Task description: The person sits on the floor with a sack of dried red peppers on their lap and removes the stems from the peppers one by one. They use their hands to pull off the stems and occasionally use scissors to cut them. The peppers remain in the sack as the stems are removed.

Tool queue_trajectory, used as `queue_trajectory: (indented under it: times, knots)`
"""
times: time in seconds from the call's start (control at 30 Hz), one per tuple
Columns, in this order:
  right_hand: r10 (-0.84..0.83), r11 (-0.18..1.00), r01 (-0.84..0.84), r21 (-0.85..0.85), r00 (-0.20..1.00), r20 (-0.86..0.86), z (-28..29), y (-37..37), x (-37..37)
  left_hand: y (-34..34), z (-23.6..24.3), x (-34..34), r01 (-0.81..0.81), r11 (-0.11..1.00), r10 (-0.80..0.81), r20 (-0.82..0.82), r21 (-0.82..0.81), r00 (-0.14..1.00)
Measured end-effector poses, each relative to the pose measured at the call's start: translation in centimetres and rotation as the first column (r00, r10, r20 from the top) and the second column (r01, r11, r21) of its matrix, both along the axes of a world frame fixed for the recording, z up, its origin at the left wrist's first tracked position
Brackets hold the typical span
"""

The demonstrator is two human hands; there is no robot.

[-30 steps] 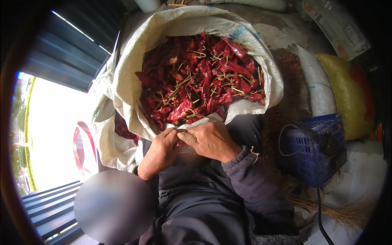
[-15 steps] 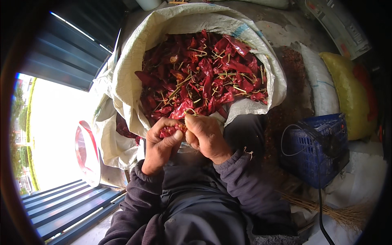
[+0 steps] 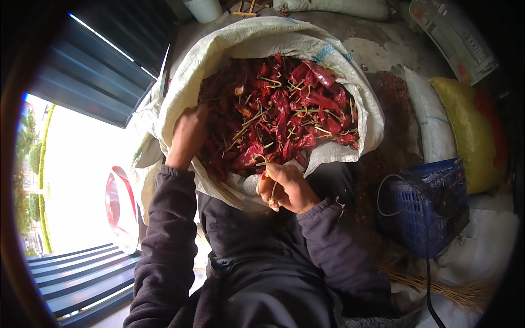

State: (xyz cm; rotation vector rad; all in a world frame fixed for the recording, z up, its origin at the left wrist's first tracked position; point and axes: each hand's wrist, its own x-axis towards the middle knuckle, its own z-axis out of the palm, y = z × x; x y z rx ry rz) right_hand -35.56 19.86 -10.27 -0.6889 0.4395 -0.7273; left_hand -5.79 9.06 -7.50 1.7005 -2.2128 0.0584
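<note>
A big white woven sack [image 3: 219, 49] stands open in front of me, filled with dried red chilies [image 3: 284, 115] with pale stems. My left hand [image 3: 187, 134] reaches over the sack's left rim into the chilies, fingers partly buried among them. My right hand [image 3: 287, 188] rests at the sack's near rim, closed around a chili stem [image 3: 272, 191] that pokes out between the fingers. Both arms wear dark sleeves.
A blue plastic crate [image 3: 426, 208] with a black cable stands at the right. Behind it lie a yellow sack [image 3: 470, 131] and a white sack [image 3: 432, 120]. A red and white basin [image 3: 120, 208] sits at the left, a straw broom [image 3: 437, 287] at lower right.
My hands were together at the sack's near rim. The left hand has since moved up and left into the chilies, while the right hand stayed low with a stem.
</note>
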Motion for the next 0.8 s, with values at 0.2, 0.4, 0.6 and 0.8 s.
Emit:
queue_trajectory:
  times: [0.2, 0.4, 0.6, 0.8]
  knots:
    - [0.049, 0.995, -0.058, -0.079, 0.992, -0.115, 0.7, 0.2, 0.4, 4.1, 2.0, -1.5, -0.018, 0.988, 0.128, -0.76, 0.152, 0.638]
    - [0.035, 0.988, -0.063, -0.139, 0.98, -0.196, 1.5, 0.0, 1.2, 5.7, 1.9, -1.3, 0.062, 0.986, 0.115, -0.901, 0.154, 0.418]
    - [-0.096, 0.985, 0.058, -0.16, 0.966, -0.24, 2.3, -0.8, 2.2, 6.8, 2.7, -3.6, 0.033, 0.966, 0.243, -0.94, 0.258, 0.237]
    - [-0.215, 0.946, 0.089, -0.312, 0.892, -0.398, 3.9, -1.4, 2.8, 8.6, 2.2, -4.6, 0.077, 0.963, 0.206, -0.887, 0.259, 0.413]
